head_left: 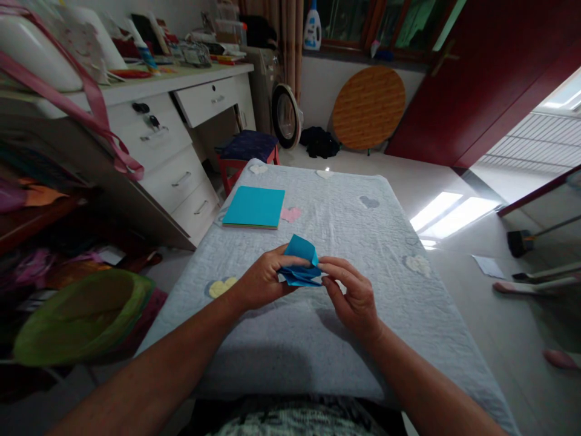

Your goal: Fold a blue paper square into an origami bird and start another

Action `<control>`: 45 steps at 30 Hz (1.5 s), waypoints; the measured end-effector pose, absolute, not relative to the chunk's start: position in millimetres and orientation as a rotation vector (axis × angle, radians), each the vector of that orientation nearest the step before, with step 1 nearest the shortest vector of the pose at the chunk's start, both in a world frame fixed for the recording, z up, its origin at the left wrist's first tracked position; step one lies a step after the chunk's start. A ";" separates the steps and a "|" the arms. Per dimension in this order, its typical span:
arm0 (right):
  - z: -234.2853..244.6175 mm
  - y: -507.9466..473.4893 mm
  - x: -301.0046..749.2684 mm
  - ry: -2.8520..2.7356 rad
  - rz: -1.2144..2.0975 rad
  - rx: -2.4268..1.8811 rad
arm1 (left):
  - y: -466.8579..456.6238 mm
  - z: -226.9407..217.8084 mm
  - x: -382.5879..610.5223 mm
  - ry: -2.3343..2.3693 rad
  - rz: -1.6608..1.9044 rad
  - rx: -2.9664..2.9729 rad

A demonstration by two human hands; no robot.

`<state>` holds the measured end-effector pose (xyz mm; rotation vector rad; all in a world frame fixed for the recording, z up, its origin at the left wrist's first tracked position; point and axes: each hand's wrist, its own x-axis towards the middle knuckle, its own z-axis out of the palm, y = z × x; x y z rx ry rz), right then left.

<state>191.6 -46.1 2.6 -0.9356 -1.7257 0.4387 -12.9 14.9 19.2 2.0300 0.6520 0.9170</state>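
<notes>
A blue sheet of folded paper [300, 249] is held up between my two hands, just above the cloth-covered table. My left hand [265, 275] grips its left side, with the thumb lying across the front. At the right edge, my right hand [349, 290] pinches the paper between thumb and fingers. Several creased layers stick out below a flap that stands upright. Beyond my left hand, a square stack of coloured paper [254, 207], blue on top, lies flat on the cloth.
A pale quilted cloth [345, 212] with heart patches covers the table. To the left stand a white desk with drawers [154, 130] and a green-lined bin [86, 315]. Behind the table are a stool [249, 145], a washing machine with its door open [287, 116] and a round wooden board [370, 108].
</notes>
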 end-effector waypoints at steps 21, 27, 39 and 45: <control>6.2 -46.7 192.7 -1.772 0.492 -0.919 | 13.4 22.2 -13.7 0.727 0.843 1.991; 6.9 -47.0 193.1 -1.814 0.540 -0.898 | 10.3 25.4 -12.6 0.704 0.866 1.906; -2.2 -43.0 193.3 -1.527 0.899 -0.876 | 11.6 26.5 -14.5 0.593 0.895 1.953; 1.1 -33.5 194.2 -1.333 1.270 -0.915 | 11.4 28.6 -13.2 0.589 0.885 1.978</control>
